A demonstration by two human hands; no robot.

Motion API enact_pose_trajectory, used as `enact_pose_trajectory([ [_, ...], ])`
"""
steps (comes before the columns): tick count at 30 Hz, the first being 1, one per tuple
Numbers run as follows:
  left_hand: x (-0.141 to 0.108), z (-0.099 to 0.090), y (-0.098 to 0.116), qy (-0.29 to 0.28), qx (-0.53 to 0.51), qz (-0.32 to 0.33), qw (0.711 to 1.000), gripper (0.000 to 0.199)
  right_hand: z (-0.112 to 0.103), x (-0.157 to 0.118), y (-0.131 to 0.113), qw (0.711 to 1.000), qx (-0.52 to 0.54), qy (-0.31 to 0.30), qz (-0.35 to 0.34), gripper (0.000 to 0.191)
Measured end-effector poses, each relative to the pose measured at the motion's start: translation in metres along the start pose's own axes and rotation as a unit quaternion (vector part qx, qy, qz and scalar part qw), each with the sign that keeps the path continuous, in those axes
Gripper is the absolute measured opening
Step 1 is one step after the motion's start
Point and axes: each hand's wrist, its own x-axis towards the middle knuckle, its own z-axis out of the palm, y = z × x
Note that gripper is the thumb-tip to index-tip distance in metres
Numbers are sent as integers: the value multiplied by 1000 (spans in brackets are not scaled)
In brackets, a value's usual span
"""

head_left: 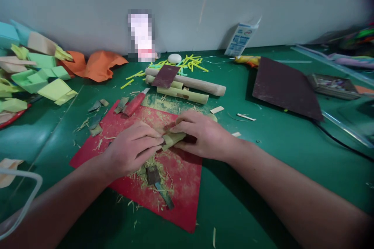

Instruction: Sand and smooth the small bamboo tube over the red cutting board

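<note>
Above a red sheet strewn with pale shavings, both hands grip a short greenish bamboo piece. My left hand pinches its left end, where a small dark patch shows at the fingertips; I cannot tell what that is. Around the right end, the fingers of my right hand are closed, with the thumb side nearer me. Below the hands lies a small dark brown square that looks like sandpaper, beside a dark green strip. A red-handled craft knife rests at the sheet's upper left.
Bamboo tubes lie behind the hands, a brown sandpaper piece on them. Yellow straw pieces and a white egg-shaped object sit farther back. Folded papers crowd the left; a large brown sheet and a carton stand right.
</note>
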Motion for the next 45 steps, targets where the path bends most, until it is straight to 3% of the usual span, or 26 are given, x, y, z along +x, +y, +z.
enact_pose_trajectory([
  [6,1,-1,2,0,-16,3,1000,13,0,1,-1,999,49,13,-8,14],
  [12,11,10,4,12,-73,-79,994,9,-2,4,-1,997,73,-11,28,14],
  [18,7,3,3,1,-45,-49,998,12,-2,5,1,997,53,-20,47,19],
  [33,12,7,1,4,-50,-5,999,10,-3,5,4,998,41,-20,31,23],
  [45,9,8,4,-14,4,2,1000,13,-2,5,5,998,44,-23,44,23],
])
